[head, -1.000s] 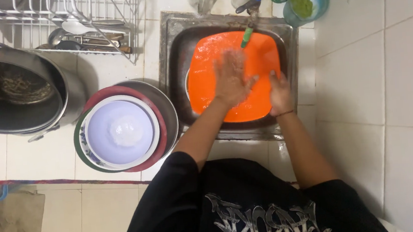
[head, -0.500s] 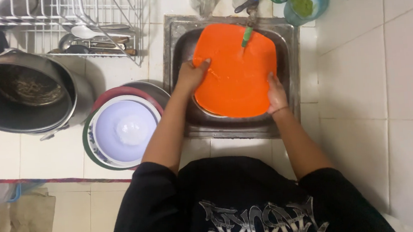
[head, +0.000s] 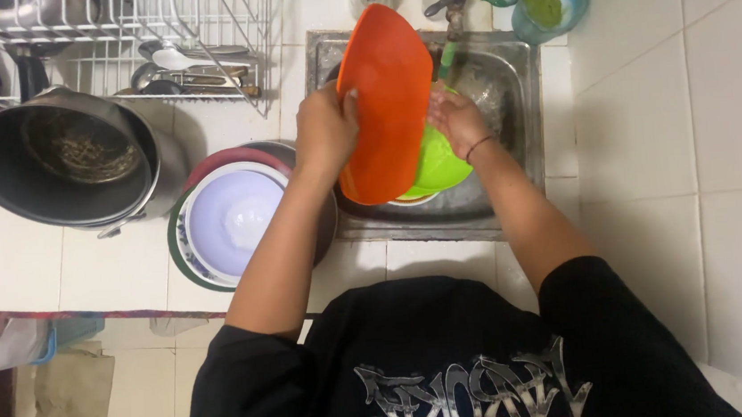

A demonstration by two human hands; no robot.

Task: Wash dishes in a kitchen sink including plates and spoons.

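L hand (head: 324, 130) grip clamped on orange plate (head: 386, 100), tilted up over sink (head: 521, 133). R hand (head: 457, 120) just behind plate, fingers curled, on green bowl (head: 439, 165); grip state unclear.

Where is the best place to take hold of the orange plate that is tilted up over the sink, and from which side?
Probably the rim. The orange plate stands tilted on edge over the sink, so its thin left edge is free. The left hand already has its grip there, coming from the left, thumb on the face. The right hand is at the right side, by the green dish.
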